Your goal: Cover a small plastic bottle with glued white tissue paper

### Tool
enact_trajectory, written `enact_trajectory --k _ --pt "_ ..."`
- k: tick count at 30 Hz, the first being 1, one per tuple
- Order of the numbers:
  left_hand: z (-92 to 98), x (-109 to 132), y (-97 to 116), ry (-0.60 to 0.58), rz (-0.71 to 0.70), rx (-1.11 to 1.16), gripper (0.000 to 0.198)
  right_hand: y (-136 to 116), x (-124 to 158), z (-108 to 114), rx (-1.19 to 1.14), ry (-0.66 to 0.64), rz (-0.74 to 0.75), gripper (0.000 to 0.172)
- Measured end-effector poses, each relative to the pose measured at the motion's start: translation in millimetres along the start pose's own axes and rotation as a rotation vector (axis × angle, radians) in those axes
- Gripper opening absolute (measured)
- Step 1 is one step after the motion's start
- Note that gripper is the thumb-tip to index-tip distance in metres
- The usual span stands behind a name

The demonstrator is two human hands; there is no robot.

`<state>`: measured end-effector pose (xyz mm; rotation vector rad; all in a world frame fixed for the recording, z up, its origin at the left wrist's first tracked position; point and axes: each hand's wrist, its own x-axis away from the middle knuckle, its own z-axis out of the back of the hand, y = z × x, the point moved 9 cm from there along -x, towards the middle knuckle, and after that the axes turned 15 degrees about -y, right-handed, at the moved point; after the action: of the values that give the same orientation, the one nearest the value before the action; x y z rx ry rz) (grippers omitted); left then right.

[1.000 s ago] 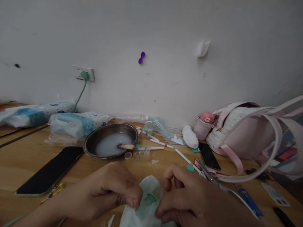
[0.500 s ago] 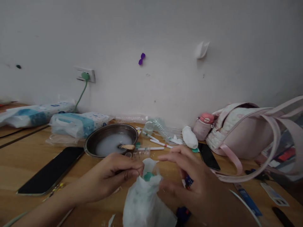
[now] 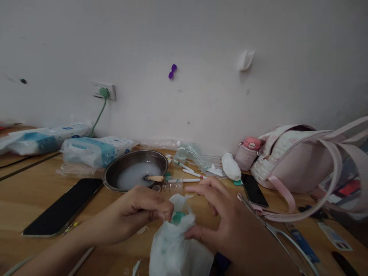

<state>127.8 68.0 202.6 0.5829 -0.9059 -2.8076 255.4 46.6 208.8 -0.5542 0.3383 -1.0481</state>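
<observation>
White, damp-looking tissue (image 3: 172, 245) is wrapped around an upright object at the bottom centre. A green round part (image 3: 178, 217) shows inside the tissue's open top; the rest of the object is hidden. My left hand (image 3: 135, 216) pinches the tissue's upper left edge between thumb and fingers. On the other side, my right hand (image 3: 227, 218) has its fingers spread above the top, with the thumb against the tissue's right edge. A metal bowl (image 3: 107, 182) of cloudy liquid stands behind my left hand, a wooden-handled tool (image 3: 156, 178) resting in it.
A black tablet-like slab (image 3: 63, 207) lies at left, with tissue packs (image 3: 89, 151) behind it. Marker pens (image 3: 184, 180), clear plastic bottles (image 3: 195, 155) and a white wrapped bundle (image 3: 230, 166) sit at the back. At right are a phone (image 3: 254, 189), scissors (image 3: 276, 232) and a pink bag (image 3: 299, 165).
My right hand has shifted slightly left, bringing its thumb onto the tissue's edge. The tissue's top has tilted a little left. The scissors show more beside my right forearm.
</observation>
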Motion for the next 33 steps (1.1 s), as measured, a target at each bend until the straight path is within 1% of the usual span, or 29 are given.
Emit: enact_trajectory --k 4,8,14,19,20,24,26,28,31,33 --pt "1.8 -1.4 7.6 -0.020 -0.043 0.039 0.040 3.8 0.6 2.7 -0.008 -0.034 -0.014 0.058" --pt "1.6 -3.1 13.3 -0.036 -0.085 0.066 0.045 5.1 -0.9 6.6 -0.023 -0.030 -0.018 0.057" --pt "-2.5 -5.6 21.6 -0.095 -0.135 0.112 0.051 1.5 -2.5 5.5 -0.018 -0.055 0.030 0.059" --pt "0.1 -11.9 34.3 -0.086 -0.172 0.119 0.052 -0.5 -2.0 6.7 0.006 -0.048 0.055 0.059" --pt "0.4 -12.9 35.6 -0.085 -0.173 0.114 0.052 0.1 -1.8 7.9 0.013 -0.044 0.053 0.057" --pt "-0.5 -13.0 36.5 -0.086 -0.174 0.082 0.049 1.9 4.0 18.9 -0.003 0.036 0.048 0.034" --pt "-1.4 -11.1 36.6 -0.085 -0.173 0.072 0.049 -1.2 8.7 20.3 -0.053 0.055 0.067 0.033" --pt "-1.9 -9.5 37.4 -0.082 -0.166 0.063 0.049 -6.6 12.2 14.5 -0.099 0.028 0.076 0.038" --pt "-2.0 -9.5 41.5 -0.085 -0.166 0.049 0.051 -15.5 13.7 -1.8 -0.150 -0.062 0.073 0.045" --pt "-2.0 -11.2 44.1 -0.095 -0.168 0.040 0.051 -17.1 12.6 -7.4 -0.172 -0.087 0.065 0.050"
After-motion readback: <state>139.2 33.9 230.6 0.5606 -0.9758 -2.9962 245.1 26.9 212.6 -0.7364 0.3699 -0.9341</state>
